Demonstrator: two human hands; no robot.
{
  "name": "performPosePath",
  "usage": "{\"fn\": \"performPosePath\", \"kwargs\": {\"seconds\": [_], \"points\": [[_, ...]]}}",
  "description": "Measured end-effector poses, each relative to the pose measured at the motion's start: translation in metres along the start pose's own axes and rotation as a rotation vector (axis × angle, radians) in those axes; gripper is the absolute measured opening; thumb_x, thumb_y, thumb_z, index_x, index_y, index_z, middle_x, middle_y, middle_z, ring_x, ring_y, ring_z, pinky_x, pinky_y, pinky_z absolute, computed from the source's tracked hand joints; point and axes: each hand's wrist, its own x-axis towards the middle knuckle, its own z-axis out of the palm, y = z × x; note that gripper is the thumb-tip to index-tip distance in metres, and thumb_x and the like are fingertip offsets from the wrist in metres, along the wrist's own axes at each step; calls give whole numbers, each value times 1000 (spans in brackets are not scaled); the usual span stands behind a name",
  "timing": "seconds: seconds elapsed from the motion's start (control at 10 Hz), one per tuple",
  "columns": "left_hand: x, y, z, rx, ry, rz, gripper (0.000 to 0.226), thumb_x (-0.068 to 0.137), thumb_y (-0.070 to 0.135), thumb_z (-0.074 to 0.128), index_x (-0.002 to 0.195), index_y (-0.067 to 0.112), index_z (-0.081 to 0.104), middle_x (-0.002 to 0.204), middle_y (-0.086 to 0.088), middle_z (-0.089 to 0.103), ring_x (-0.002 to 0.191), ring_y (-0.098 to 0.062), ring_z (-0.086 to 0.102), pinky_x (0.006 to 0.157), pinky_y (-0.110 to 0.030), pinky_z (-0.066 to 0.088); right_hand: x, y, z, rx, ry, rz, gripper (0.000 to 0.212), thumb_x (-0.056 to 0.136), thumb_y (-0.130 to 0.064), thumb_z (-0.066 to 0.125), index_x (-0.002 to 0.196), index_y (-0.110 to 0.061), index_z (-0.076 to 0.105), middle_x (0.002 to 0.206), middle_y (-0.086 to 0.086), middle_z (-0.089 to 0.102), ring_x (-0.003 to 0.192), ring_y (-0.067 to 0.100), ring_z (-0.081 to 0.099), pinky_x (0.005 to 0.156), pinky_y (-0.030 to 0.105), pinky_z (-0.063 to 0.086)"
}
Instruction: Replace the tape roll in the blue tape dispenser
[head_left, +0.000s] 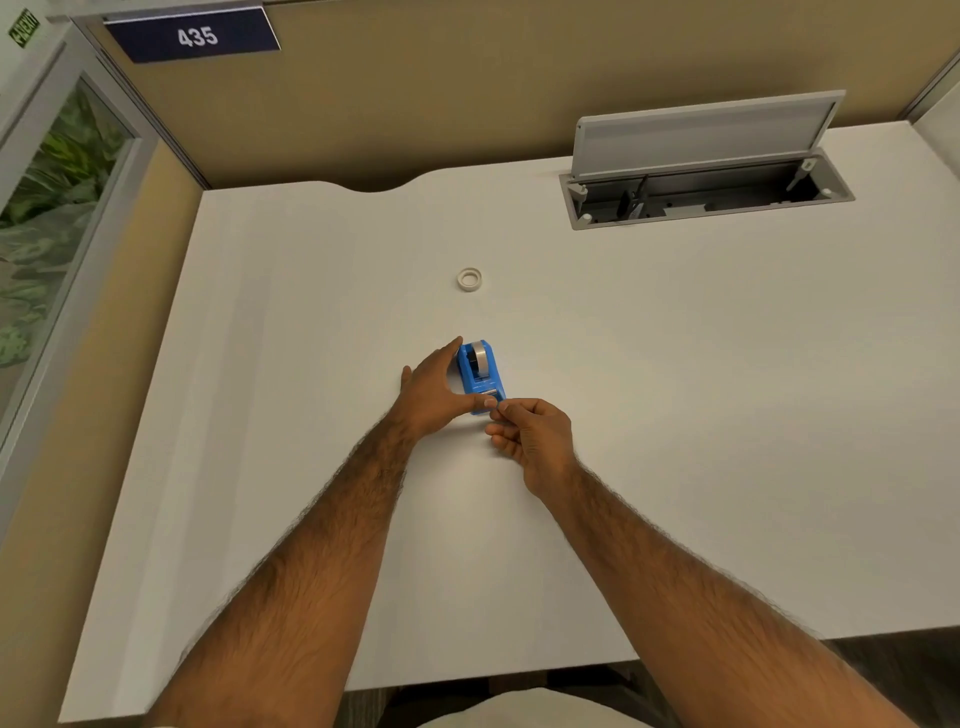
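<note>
Your blue tape dispenser stands on the white desk, near the middle and a little in front of you. A roll of tape sits inside it, upright in its holder. Your left hand is beside the dispenser on its left side: the fingers are spread open and curved along the blue body, and the thumb reaches across the near end, touching it. So this hand steadies the dispenser more than it closes around it. Your right hand is just at the near end of the dispenser, where the cutter is. Its fingers are curled in and the thumb and first finger are pinched together at that end; what is between them is too small to tell.

A second ring, pale and lying flat, rests on the desk farther from you, well apart from the dispenser. At the far right of the desk, a grey cable box has its lid raised. A sign on the partition reads 435.
</note>
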Motion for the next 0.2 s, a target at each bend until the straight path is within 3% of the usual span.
{"fn": "performPosePath", "kwargs": {"seconds": [0.2], "points": [[-8,-2,1,31,23,24,107,70,49,83,154,25,21,158,2,32,143,-22,28,119,-52,20,0,-1,0,-3,18,1,10,92,-9,65,99,-3,67,88,16,76,67,23,72,64,34,61]]}}
